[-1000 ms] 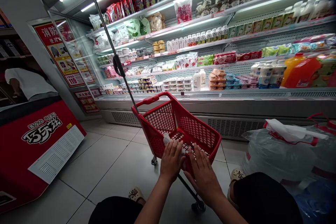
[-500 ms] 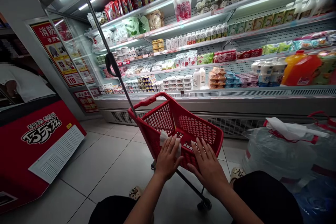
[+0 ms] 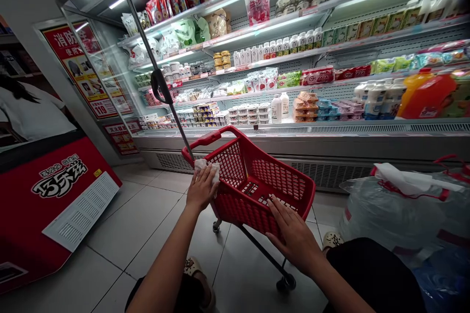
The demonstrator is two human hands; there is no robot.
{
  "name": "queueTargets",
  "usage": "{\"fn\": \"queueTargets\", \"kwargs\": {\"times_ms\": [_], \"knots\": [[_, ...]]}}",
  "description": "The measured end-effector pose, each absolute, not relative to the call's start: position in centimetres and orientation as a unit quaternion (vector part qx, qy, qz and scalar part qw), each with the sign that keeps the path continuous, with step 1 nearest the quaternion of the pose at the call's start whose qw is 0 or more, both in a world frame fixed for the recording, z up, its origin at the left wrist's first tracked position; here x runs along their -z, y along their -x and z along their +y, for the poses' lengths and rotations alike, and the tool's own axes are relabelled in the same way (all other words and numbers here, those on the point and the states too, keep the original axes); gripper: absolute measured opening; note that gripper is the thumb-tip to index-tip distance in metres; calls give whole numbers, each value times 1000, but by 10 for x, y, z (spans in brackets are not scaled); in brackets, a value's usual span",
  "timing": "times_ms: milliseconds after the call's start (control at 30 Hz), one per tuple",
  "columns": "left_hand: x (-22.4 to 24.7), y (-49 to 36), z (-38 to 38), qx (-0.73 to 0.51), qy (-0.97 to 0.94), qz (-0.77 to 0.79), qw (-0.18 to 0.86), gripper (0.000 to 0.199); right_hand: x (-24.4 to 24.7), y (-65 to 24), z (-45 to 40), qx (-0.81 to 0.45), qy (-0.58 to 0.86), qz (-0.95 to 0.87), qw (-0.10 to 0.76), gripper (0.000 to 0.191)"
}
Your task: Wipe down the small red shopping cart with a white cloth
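A red plastic shopping basket cart [image 3: 264, 176] stands in front of me, tilted in view, with holes in its sides and a tall metal pole [image 3: 141, 29] rising at its left end. My left hand [image 3: 201, 187] presses a crumpled white cloth or tissue [image 3: 216, 168] against the rim at the near left corner, its fingers over the cloth. My right hand [image 3: 292, 232] rests on the near rim towards the right end, fingers stretched out, holding nothing. The inside of the basket shows its perforated red floor.
Behind the cart is a refrigerated shelf [image 3: 235, 129] full of dairy and drinks. A red freezer [image 3: 58, 190] stands left, a person in a white top [image 3: 33, 107] behind it. Large wrapped water bottles [image 3: 392, 210] are at the right. Tiled floor [image 3: 147, 230] lies below.
My left hand has slid left along the near rim with the white cloth, to the corner by the pole. My right hand has hardly moved. The person at the left has shifted.
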State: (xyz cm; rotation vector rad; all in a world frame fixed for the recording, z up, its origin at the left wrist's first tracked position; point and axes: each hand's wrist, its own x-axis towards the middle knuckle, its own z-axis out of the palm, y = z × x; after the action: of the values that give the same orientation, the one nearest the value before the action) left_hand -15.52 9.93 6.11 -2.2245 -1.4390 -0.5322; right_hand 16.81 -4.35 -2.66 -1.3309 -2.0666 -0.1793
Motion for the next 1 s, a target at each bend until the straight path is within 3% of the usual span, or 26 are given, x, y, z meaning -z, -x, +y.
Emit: {"fn": "queueTargets", "kwargs": {"times_ms": [300, 533, 800, 1000], "knots": [[-45, 141, 72, 160, 876, -408, 202, 63, 23, -174, -52, 62, 497, -805, 317, 85], [-77, 183, 105, 169, 804, -529, 215, 57, 23, -169, -52, 59, 497, -801, 328, 84], [-37, 129, 56, 164, 855, -451, 195, 72, 23, -161, -51, 55, 493, -804, 330, 89], [-57, 152, 75, 146, 857, -452, 200, 67, 33, -196, -48, 75, 508, -798, 317, 86]]}}
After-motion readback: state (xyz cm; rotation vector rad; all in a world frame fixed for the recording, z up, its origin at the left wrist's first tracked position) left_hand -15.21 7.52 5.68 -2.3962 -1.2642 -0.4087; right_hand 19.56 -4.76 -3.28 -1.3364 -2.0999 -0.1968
